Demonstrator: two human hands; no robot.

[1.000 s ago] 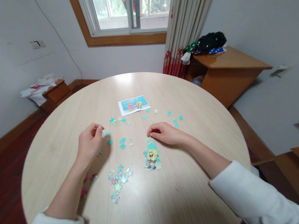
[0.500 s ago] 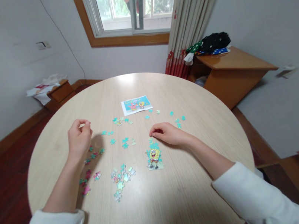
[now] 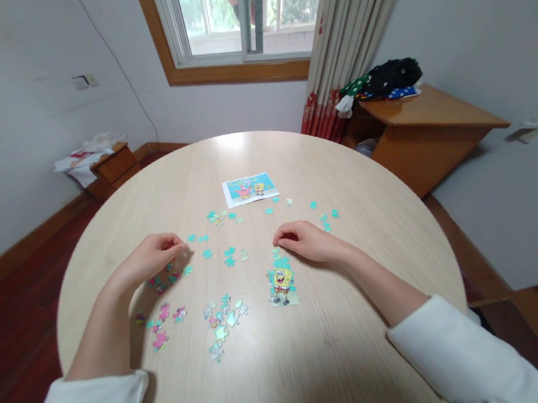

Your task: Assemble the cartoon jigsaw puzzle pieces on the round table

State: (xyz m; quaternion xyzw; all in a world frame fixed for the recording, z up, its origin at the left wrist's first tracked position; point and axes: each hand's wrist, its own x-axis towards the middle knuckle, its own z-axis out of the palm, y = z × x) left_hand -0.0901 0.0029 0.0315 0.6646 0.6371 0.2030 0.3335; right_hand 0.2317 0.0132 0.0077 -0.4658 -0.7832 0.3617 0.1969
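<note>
My left hand [image 3: 158,253] hovers over the left side of the table with thumb and fingers pinched; whatever is between them is too small to make out. Below it lie pink and teal puzzle pieces [image 3: 160,283]. My right hand [image 3: 305,240] rests just above a joined puzzle section [image 3: 282,284] showing a yellow cartoon character. Its fingertips are pressed together at the section's top end, and what they hold, if anything, is hidden. Between the hands are loose teal pieces [image 3: 229,256]. Pale pieces [image 3: 221,332] form a cluster nearer me.
A printed reference picture [image 3: 251,189] lies toward the far side of the round wooden table [image 3: 304,371]. More loose pieces [image 3: 326,222] are scattered at the right. Beyond the table are a window, a curtain [image 3: 333,37] and a wooden cabinet [image 3: 433,130] with cloths on it.
My left hand has swung right and lowered toward the table, its fingers still pinched. My right hand stays almost in place at the joined section. The view has shifted slightly.
</note>
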